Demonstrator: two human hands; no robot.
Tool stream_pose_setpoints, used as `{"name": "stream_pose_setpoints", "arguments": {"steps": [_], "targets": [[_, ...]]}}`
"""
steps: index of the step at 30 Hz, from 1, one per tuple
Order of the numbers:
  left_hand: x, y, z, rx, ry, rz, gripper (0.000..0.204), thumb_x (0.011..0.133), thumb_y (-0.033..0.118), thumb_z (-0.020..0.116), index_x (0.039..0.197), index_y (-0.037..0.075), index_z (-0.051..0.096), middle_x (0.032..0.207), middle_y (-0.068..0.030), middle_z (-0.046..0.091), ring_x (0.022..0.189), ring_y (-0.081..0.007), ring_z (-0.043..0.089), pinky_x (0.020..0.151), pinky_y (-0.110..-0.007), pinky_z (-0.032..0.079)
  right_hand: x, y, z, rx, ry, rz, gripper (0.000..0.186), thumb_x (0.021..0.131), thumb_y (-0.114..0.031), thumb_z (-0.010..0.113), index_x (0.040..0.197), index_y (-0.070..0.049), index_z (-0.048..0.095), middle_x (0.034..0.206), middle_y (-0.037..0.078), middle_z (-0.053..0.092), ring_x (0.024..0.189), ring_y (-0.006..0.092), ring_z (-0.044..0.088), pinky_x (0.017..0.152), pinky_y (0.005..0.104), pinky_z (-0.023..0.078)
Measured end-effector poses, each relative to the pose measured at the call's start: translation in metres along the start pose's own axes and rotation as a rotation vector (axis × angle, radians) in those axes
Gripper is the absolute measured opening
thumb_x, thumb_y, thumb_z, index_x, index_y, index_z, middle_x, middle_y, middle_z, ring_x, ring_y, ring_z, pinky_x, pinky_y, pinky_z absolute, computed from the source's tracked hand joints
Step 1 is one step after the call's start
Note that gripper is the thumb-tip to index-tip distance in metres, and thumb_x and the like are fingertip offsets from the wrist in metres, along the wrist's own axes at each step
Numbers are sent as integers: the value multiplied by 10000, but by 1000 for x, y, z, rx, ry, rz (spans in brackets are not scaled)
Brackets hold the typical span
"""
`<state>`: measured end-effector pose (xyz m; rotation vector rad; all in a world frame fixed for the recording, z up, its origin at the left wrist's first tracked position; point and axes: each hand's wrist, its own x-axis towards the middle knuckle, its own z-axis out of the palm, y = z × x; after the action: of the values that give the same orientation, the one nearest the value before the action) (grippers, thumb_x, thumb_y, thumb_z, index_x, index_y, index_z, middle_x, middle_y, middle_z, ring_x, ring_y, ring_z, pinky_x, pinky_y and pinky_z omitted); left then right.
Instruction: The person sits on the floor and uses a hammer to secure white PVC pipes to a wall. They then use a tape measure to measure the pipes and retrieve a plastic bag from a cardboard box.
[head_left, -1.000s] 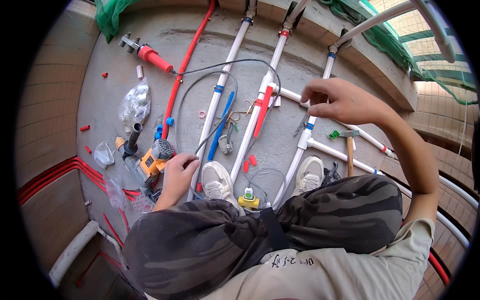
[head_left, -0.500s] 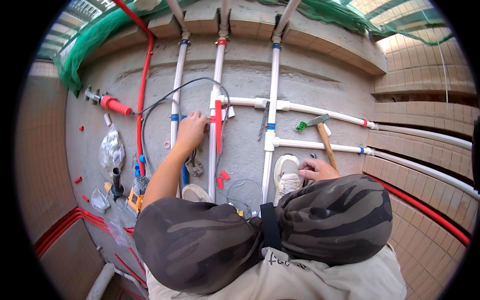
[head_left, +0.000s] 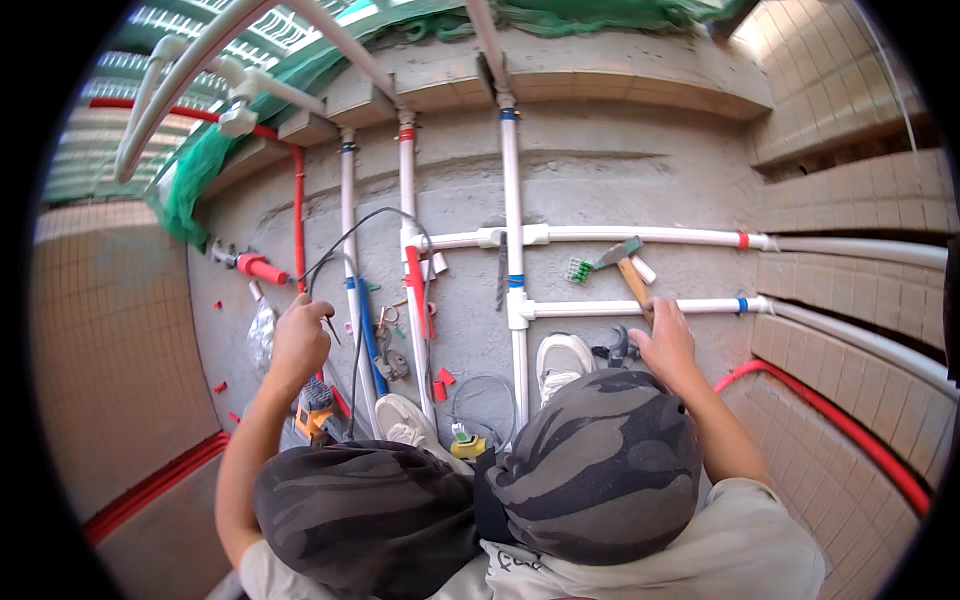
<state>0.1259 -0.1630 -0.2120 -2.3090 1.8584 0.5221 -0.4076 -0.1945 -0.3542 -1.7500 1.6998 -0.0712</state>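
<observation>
Hammer handle (head_left: 635,285) ends right at the right hand (head_left: 668,345), can't tell if gripped. Left hand (head_left: 302,336) pinches some thin dark thing (head_left: 333,331).

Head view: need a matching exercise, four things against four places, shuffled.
1. hammer
2. red tool
3. blue strip
4. yellow item

A. between the shoes
B. up and left of the left hand
C. at the right hand
D. just right of the leftmost white floor pipe

Pairs: 1-C, 2-B, 3-D, 4-A
</observation>
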Motion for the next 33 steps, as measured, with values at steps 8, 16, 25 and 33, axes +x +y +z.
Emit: {"name": "stream_pose_setpoints", "arguments": {"steps": [8, 16, 25, 33], "targets": [[62, 26, -114, -179, -418, -232, 112, 706, -34, 768, 738, -33, 660, 632, -113, 647, 508, -198, 658, 460, -337, 507, 14, 7, 13, -155, 133, -52, 482, 817, -127, 767, 1230, -14, 545, 1177, 225, 582, 1092, 437, 589, 935, 525, 484], [212, 18, 1, -1276, 166, -195, 122, 827, -8, 724, 939, -43, 690, 693, -101, 675, 515, -171, 645, 444, -306, 497, 36, 2, -26, 164, 1, 45, 280, 738, -56, 625, 995, 54, 645, 852, 197, 669, 813, 312, 652, 777, 411, 510], [304, 47, 57, -2177, 292, -507, 27, 940, -35, 618, 955, -50, 634, 832, -148, 695, 666, -236, 692, 560, -316, 572, 89, -183, -127, -174, -230, -143, 327, 726, -77, 641, 1026, 53, 656, 854, 217, 673, 802, 294, 662, 753, 388, 525], [350, 55, 63, -2346, 358, -565, 76, 874, -99, 610, 922, -59, 654, 844, -151, 688, 689, -240, 689, 570, -306, 581, 121, -233, -71, -17, -290, -105, 327, 731, -74, 655, 1027, 64, 656, 826, 179, 669, 769, 250, 648, 738, 369, 523]]}}
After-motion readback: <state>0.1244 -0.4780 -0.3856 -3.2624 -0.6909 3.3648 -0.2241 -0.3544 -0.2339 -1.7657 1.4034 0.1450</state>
